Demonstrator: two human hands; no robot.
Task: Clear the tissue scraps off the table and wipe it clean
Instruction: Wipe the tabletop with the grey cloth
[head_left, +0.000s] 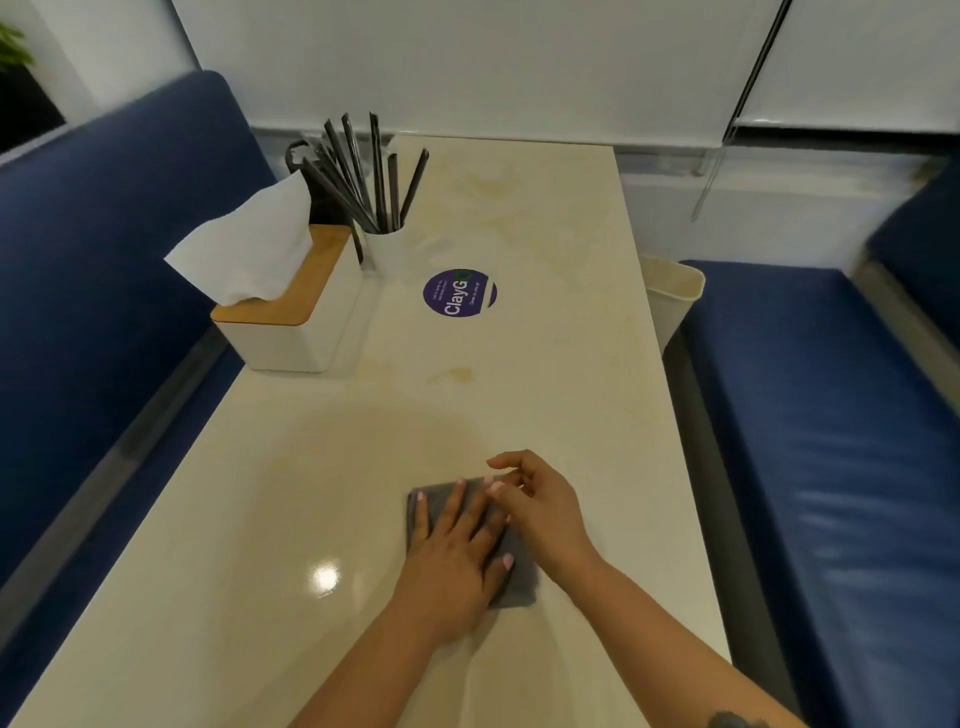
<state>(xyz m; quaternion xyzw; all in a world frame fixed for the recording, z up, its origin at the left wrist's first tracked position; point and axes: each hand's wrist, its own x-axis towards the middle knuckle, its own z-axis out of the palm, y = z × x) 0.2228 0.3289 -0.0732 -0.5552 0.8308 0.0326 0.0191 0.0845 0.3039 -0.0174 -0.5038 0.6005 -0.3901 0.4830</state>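
While no tissue scraps show anywhere on the glossy cream stone-look desk (322, 467), the wiping step looks to be the one in hand.

Toward six o'clock on the desk lies a folded grey cloth (519, 571), pinned flat under the left hand (457, 551), whose fingers are straight and spread; the right hand (540, 504) rests at the cloth's two o'clock corner with fingers loosely curled, gripping nothing I can make out. Faint tan stains sit toward twelve o'clock, near the round purple sticker (460, 292), with the white tissue box with a wooden lid (291, 322) and the white cup of black straws (384, 249) at about ten o'clock. Next, I reckon, the cloth must be pushed out toward those marks with steady downward pressure, steering round the box and cup.
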